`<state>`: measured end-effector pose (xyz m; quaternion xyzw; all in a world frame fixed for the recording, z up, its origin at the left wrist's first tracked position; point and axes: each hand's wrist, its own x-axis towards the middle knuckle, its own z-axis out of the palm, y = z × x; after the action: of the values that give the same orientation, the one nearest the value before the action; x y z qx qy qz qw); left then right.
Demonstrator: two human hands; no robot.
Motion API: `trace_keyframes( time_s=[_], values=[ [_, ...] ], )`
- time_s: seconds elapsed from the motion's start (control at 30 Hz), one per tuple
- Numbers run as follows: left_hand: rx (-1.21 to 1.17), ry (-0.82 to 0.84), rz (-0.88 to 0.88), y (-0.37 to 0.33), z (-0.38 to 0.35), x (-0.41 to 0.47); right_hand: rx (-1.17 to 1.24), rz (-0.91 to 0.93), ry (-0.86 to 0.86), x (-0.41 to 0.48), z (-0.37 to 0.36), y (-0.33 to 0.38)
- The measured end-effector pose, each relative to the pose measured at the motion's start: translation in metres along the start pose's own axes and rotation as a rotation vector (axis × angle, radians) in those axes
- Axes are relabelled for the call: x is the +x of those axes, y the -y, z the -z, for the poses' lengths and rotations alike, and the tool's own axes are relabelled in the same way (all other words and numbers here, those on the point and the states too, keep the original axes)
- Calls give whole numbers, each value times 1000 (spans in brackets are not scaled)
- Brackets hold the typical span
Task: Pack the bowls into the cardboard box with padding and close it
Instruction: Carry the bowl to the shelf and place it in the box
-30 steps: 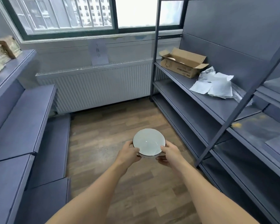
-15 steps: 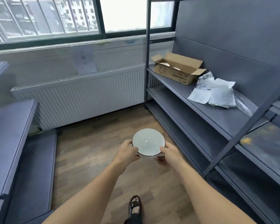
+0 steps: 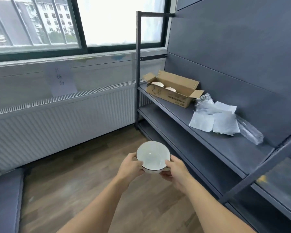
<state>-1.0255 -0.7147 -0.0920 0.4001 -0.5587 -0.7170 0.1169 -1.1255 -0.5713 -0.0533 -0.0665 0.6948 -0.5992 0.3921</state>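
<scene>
Left hand [image 3: 130,167] and right hand [image 3: 175,173] grip one white bowl [image 3: 152,155]; two more bowls [image 3: 157,84] [image 3: 170,89] sit in one cardboard box [image 3: 172,97].

Change over 1 s, head view. The view has swung right and tipped upward. The left-hand shelving [image 3: 5,199], broad 1 s ago with parcels on its top level, is reduced to a strip at the lower left corner. The window [image 3: 40,22] fills more of the upper field, and the top of the shelf post [image 3: 138,64] has come into view. The right-hand shelving [image 3: 183,115] appears nearer. The cardboard box [image 3: 171,96] sits lower in the field, and its 2 packed bowls [image 3: 157,84] show more plainly. The sandalled foot seen 0.5 s ago has left the view. The carried bowl [image 3: 151,156] now lies just beside the lowest shelf's front edge.
</scene>
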Motion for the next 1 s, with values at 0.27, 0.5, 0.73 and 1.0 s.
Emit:
trace_keyframes(
  time_s=[0.27, 0.5, 0.73, 1.0],
  values=[
    [29, -18, -11, -31, 3, 63, -71, -1, -20, 76, -10, 25],
    [110, -31, -18, -67, -11, 144, -33, 18, 6, 162, -1, 56],
    [123, -46, -15, -125, -43, 249, -21, 14, 40, 263, 21, 120],
    [55, -45, -13, -181, -76, 333, -68, 28, 27, 351, 41, 177]
  ],
)
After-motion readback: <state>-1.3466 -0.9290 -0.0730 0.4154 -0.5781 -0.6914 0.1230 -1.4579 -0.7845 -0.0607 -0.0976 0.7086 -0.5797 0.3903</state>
